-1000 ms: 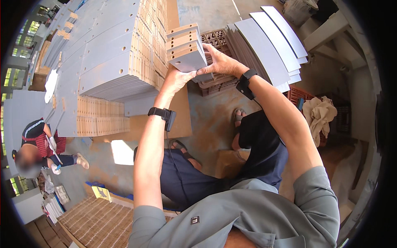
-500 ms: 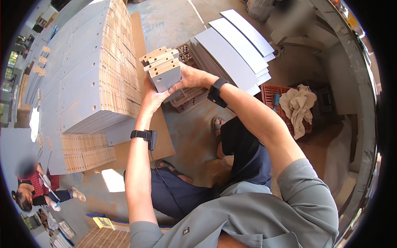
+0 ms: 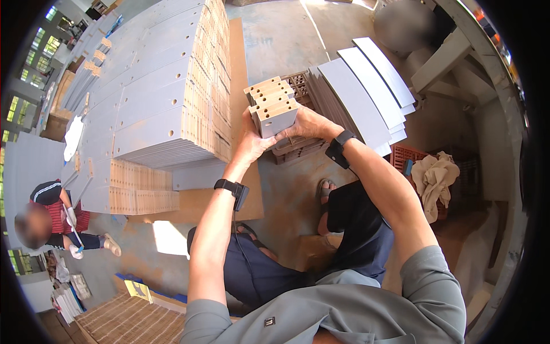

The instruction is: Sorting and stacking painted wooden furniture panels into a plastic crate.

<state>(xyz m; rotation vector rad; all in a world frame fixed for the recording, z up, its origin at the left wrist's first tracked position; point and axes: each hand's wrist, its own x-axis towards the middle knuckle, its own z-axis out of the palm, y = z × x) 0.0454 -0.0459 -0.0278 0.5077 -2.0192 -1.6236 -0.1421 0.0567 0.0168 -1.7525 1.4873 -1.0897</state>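
A small bundle of grey-faced wooden panels (image 3: 277, 121), their light ends drilled with dark holes, is gripped between both my hands. My left hand (image 3: 252, 139) is closed round its left side, with the fingers mostly hidden behind it. On the right side my right hand (image 3: 311, 124) clasps the bundle, its thumb near the lower front corner. The ends are slightly stepped, not fully flush. Close by on the left rises a big stack of similar grey panels (image 3: 152, 86) with drilled, light edges. Beyond my right hand, fanned grey panels (image 3: 352, 94) lie near a brown plastic crate (image 3: 298, 150).
Cardboard (image 3: 243, 195) lies under the big stack. A red crate (image 3: 403, 153) with a crumpled beige cloth (image 3: 434, 180) stands at the right. At the far left, a person in a red striped top (image 3: 57, 212) holds a stick-like tool. A slatted wooden surface (image 3: 129, 318) is at lower left.
The whole view has swung left, so the scene sits farther right. My hands still hold the bundle, and its panel ends look closer together and more even than before.
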